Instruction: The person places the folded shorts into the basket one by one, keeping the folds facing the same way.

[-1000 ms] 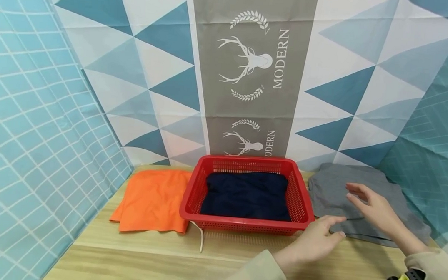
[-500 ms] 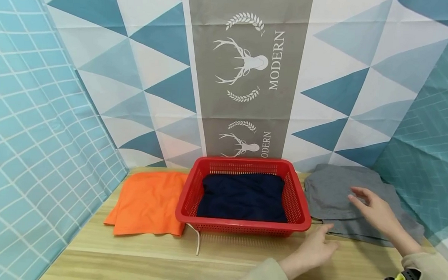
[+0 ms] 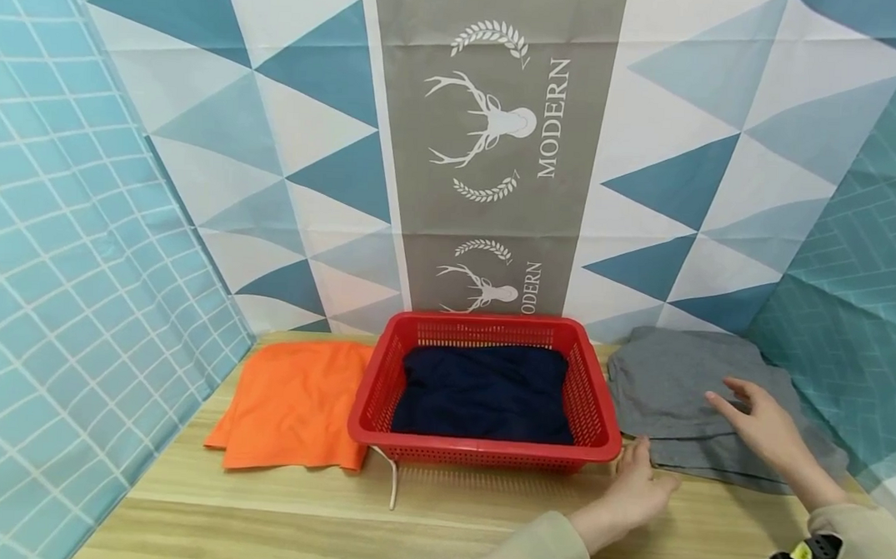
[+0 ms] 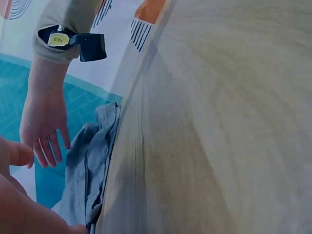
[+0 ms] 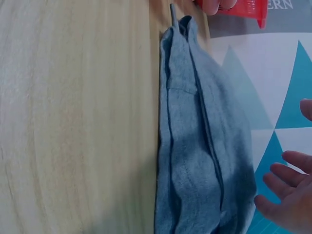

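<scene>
A folded grey garment (image 3: pixel 664 385) is flanked by two bare hands on a wood-grain table (image 3: pixel 295 523), just to the right of a red plastic basket (image 3: pixel 486 448). The left hand (image 3: pixel 629 496) is set low at the garment's near left corner, beside the basket's front right corner, its fingers extended and its thumb held apart, so that nothing appears to be gripped; whether the edge is touched by the fingertips cannot be told. The low placing seems to be dictated by the fabric itself, whose layers are stacked flat and could hardly be reached from higher up. The right hand (image 3: pixel 767 431) is held over the garment's right part, fingers spread and loosely bent, with nothing grasped; a wide gap is left between the hands, apparently matched to the breadth of the folded layers. Inside the basket, navy fabric (image 3: pixel 484 394) is laid flat across the bottom, its folded shape apparently suited to the perforated walls by which it is enclosed. To the left, orange cloth (image 3: pixel 300 406) is spread in a flat fold against the basket's side, where it is presumably kept separate by colour. A white cord (image 3: pixel 392 481) is seen trailing onto the table by the basket's front left corner, its source hidden
</scene>
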A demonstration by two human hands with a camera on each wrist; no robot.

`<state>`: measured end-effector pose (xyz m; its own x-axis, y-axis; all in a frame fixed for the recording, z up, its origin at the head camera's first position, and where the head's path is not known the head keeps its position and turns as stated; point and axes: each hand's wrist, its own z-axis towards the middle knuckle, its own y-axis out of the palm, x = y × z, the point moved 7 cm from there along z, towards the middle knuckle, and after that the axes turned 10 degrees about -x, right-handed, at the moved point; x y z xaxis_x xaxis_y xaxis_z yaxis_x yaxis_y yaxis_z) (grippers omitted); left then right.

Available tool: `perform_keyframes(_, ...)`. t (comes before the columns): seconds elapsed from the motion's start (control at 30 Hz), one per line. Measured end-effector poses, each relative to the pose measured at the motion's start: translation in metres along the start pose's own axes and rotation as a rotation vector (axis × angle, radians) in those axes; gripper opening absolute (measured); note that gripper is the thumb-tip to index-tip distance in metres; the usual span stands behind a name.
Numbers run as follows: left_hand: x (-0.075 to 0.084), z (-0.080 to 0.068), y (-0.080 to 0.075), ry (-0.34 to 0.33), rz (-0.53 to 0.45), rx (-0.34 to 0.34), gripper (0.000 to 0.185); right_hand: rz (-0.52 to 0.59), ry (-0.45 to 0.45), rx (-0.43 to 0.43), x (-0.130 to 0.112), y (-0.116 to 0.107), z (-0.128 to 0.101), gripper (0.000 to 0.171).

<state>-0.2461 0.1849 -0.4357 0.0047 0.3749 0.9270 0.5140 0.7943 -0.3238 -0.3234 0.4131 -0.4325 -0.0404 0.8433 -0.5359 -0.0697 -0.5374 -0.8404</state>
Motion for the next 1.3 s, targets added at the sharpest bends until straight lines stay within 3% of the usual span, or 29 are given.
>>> perform_keyframes(0.13,-0.002,0.002,0.001,-0.028,-0.023,0.012,0.063,0.023,-0.002,-0.036,-0.043,-0.014,-0.021,0.077)
perform_keyframes(0.27,0.0,0.004,-0.001,-0.024,-0.011,0.076,0.061,0.008,0.019,-0.028,-0.058,-0.022,-0.029,0.078)
perform_keyframes(0.43,-0.001,0.008,-0.002,-0.04,-0.006,0.156,0.062,-0.014,0.028,0.008,-0.052,-0.026,-0.027,0.08)
perform_keyframes(0.8,-0.002,0.019,-0.007,-0.065,0.001,0.209,0.079,-0.036,0.063,0.05,-0.031,-0.028,-0.027,0.09)
perform_keyframes(1.3,-0.005,0.035,-0.017,0.017,-0.296,0.276,0.077,-0.049,0.156,0.058,-0.01,-0.027,-0.024,0.098)
